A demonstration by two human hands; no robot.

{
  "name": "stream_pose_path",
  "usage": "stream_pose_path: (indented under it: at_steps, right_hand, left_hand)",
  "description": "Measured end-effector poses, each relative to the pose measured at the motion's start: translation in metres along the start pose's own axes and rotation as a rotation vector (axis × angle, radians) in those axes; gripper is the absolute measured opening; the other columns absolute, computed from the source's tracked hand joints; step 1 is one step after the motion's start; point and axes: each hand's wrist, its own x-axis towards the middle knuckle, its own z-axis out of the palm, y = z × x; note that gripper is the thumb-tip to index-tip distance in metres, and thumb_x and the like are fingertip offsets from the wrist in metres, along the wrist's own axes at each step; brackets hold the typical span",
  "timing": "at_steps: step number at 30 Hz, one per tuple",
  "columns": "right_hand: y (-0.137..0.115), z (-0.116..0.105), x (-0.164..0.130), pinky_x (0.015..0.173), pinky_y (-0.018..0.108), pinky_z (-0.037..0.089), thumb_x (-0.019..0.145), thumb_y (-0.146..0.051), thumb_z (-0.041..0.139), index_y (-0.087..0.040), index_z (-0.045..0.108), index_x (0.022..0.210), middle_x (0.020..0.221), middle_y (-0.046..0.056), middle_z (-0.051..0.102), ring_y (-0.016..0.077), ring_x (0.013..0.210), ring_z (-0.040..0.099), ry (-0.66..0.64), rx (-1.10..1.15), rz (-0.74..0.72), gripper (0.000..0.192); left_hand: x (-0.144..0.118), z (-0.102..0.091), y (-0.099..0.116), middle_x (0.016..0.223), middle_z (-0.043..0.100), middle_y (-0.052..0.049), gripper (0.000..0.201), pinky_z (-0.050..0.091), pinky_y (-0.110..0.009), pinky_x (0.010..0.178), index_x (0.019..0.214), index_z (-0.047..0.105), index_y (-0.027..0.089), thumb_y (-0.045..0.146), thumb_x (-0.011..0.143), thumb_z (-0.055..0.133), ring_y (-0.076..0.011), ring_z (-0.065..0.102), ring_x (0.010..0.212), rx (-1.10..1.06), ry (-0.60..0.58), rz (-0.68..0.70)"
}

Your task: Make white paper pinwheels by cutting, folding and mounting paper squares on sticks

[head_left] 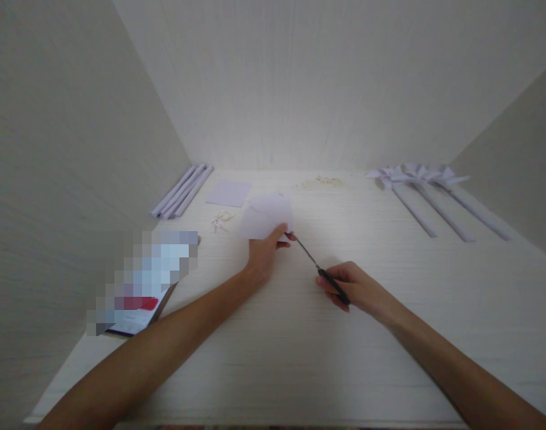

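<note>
Holding a folded white paper (266,216) at twelve o'clock, the left hand (263,258) pinches its lower edge. At four o'clock from it, the right hand (351,289) grips black-handled scissors (320,272), blades touching the paper.

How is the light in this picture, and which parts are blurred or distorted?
Head view: light is brightest at the back of the table, washing out the folded paper held by the left hand; the side walls bend outward from wide-angle distortion; a pixelated patch hides the flat item at left; the scissors in the right hand look slightly soft.
</note>
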Motion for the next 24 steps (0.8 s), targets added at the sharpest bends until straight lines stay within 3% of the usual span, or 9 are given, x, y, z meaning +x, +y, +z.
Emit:
stream_pose_path:
  at_steps: [9,24]
  right_hand:
    - [-0.0015,0.001,-0.0009,0.036,0.021,0.019,0.068,-0.05,0.054,-0.016,0.043,0.046,0.034,-0.005,0.041,0.0043,0.031,0.031,-0.028,0.071,0.015,0.042]
    - [-0.0037,0.0067,0.0,0.037,0.021,0.019,0.068,-0.055,0.051,-0.015,0.045,0.047,0.034,-0.004,0.042,0.0043,0.032,0.033,-0.025,0.113,0.035,0.046]
  left_hand:
    - [-0.0008,-0.0001,-0.0006,0.063,0.059,0.001,0.013,0.042,-0.017,0.042,0.071,0.056,0.015,0.024,0.063,0.059,-0.0092,0.056,0.052,-0.003,0.006,0.02]
    - [-0.0068,0.0077,-0.0018,0.059,0.058,0.002,0.008,0.04,-0.017,0.042,0.065,0.056,0.015,0.023,0.065,0.058,-0.008,0.054,0.051,-0.024,0.129,0.007]
